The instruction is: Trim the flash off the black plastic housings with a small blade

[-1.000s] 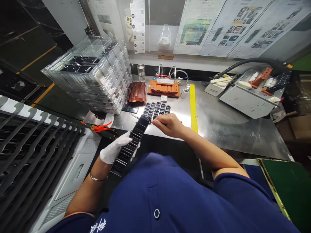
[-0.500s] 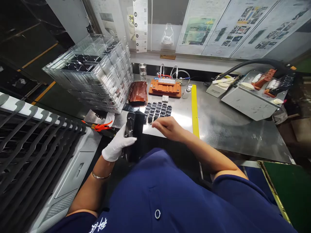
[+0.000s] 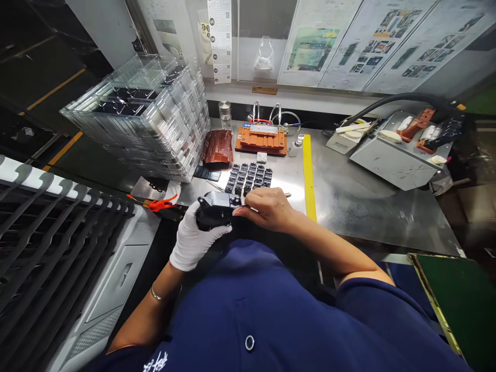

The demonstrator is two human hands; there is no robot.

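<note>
My left hand (image 3: pixel 189 240), in a white glove, grips a black plastic housing (image 3: pixel 215 217) from the left, its thumb along the near side. The housing's grey-black top face is turned up. My bare right hand (image 3: pixel 269 209) is closed in a pinch at the housing's right end. A slim metal tool (image 3: pixel 288 195) shows past its knuckles, apparently held in it; its exact kind is hidden by the fingers. Just beyond the hands, several small black ribbed parts (image 3: pixel 248 178) lie in rows on the metal bench (image 3: pixel 341 181).
An orange fixture (image 3: pixel 261 138) stands behind the rows, beside a reddish-brown packet (image 3: pixel 217 147). Stacked clear trays (image 3: pixel 170 124) rise at left. Orange-red nippers (image 3: pixel 163 204) lie at the left edge. Yellow tape (image 3: pixel 308 175) crosses the bench; a grey machine (image 3: pixel 399 155) stands right.
My left hand has turned the housing from upright to lying sideways. My right hand has come to its right end, and the slim tool now shows behind that hand.
</note>
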